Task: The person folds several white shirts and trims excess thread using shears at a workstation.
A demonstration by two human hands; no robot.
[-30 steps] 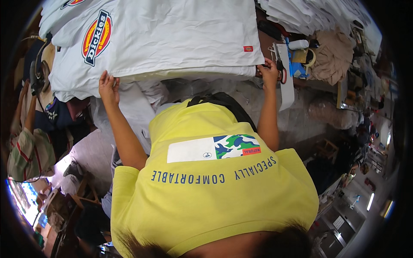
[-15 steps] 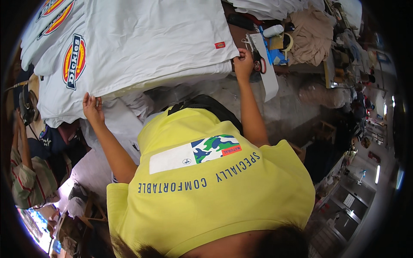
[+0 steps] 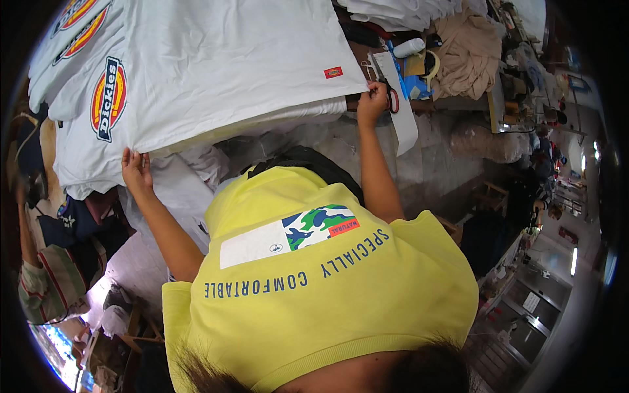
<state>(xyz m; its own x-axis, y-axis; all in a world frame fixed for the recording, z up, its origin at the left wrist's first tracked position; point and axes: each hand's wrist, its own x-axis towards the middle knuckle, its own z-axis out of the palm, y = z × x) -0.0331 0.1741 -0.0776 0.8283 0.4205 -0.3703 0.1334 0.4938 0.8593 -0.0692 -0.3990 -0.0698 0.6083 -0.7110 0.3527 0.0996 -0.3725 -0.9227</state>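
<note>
A white T-shirt (image 3: pixel 236 65) lies spread over a pile of white garments, its hem toward me and a small red label near its right corner. My left hand (image 3: pixel 136 173) pinches the hem's left end, beside a white shirt with a large printed emblem (image 3: pixel 108 98). At the hem's right corner, my right hand (image 3: pixel 372 103) is closed on the cloth. Right beside that hand lie black-and-red scissors (image 3: pixel 393 99) on a long white strip (image 3: pixel 405 124); the fingers partly cover the corner.
A tape roll (image 3: pixel 432 64), a white bottle (image 3: pixel 409 47) and crumpled beige cloth (image 3: pixel 465 56) sit at the far right. White garments (image 3: pixel 400 12) are heaped behind them. On the left, another person's striped sleeve (image 3: pixel 56 281) and arm show. Clear plastic (image 3: pixel 314 134) hangs below the hem.
The hem's right corner has shifted slightly right and toward me with my right hand. My left hand keeps its hold, a little nearer. The other person's arm at the left has moved.
</note>
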